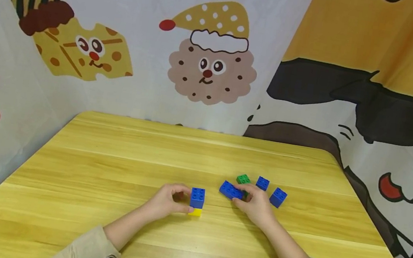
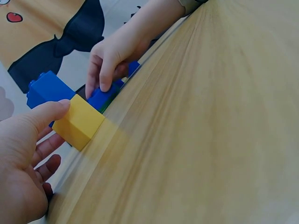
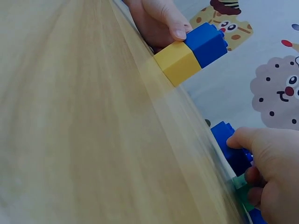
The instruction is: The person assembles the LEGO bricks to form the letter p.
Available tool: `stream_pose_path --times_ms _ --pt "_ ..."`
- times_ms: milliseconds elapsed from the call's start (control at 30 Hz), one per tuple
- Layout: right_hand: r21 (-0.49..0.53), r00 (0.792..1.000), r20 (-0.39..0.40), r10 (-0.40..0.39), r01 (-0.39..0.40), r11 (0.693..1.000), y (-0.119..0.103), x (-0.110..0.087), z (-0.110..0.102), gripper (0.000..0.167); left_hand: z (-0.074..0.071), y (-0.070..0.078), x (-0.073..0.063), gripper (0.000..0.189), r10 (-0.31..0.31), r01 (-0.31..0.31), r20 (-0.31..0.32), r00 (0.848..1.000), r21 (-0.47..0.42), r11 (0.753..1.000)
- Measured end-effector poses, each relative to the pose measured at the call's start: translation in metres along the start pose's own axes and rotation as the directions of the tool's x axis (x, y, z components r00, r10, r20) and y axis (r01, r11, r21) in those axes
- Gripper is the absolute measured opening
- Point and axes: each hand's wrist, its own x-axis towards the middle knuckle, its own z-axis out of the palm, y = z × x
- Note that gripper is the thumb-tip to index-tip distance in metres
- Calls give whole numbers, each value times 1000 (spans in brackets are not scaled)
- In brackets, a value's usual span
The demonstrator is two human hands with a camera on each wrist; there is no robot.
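Observation:
In the head view my left hand (image 1: 170, 201) holds a two-brick stack, the thumb at the seam between its bricks. The upper blue brick (image 1: 197, 198) has studs on top; below it is a yellow brick (image 2: 79, 122) standing on the table. To the right, my right hand (image 1: 258, 204) pinches a long blue brick (image 1: 230, 190) at its right end between thumb and fingers. A green brick (image 3: 242, 191) shows close under the right hand's fingers, partly hidden by them. Whether the long brick touches the table cannot be told.
Beyond the right hand lie another green brick (image 1: 243, 179) and a small blue brick (image 1: 262, 183). A further blue brick (image 1: 278, 197) lies to their right. The wooden table (image 1: 109, 146) ends at a back edge before a cartoon-printed cloth (image 1: 135, 101).

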Motion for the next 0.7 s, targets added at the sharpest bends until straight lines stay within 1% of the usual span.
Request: stream_pose_path --times_ms 67,133,300,567,700 --pt "12 1000 -6 -16 16 1000 -1 0 -1 34 0 -11 5 37 0 0 3 1000 3 1000" --pt "26 1000 -9 -30 30 999 -3 0 -2 34 0 -15 6 37 11 -11 8 1000 1 1000" --pt "61 998 -12 -67 68 996 -7 -1 -4 33 0 -15 7 37 19 -19 17 1000 -14 1000" --pt "92 989 -19 -145 146 985 -16 -1 -6 36 0 -15 6 36 17 -17 17 1000 -8 1000" --pt "95 987 -15 -160 161 982 -22 -2 -8 38 0 -15 5 36 21 -21 16 1000 1 1000"
